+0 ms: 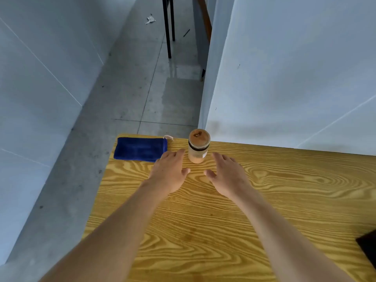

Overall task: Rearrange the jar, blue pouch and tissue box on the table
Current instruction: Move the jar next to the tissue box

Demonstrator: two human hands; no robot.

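- Two bare forearms run from the bottom edge of the view up over the wooden desk (pixel 284 190), its yellow grain bold and swirling.
- The left hand (pixel 169 174) hovers palm down with fingers spread and loose, holding nothing; its fingertips reach just beside the near right corner of the blue pouch (pixel 140 149), and whether they touch it cannot be told.
- The right hand (pixel 227 176) is likewise spread wide and empty, palm down, fingers pointing toward the far edge of the desk.
- The jar (pixel 199 146) stands upright between the two hands and a little beyond their fingertips, close to the far edge of the desk; neither hand touches it.
- The jar has a round wooden lid with a small dark mark on top, a dark band under the lid and a frosted body with pale orange contents.
- The blue pouch lies flat at the far left corner of the desk, left of the jar, with a pale cord end showing at its right end.
- A dark object (pixel 368 247) is cut off at the right edge of the desk.
- Beyond the desk lie a grey tiled floor (pixel 142 88) and pale walls, with black chair legs (pixel 168 27) standing further off.
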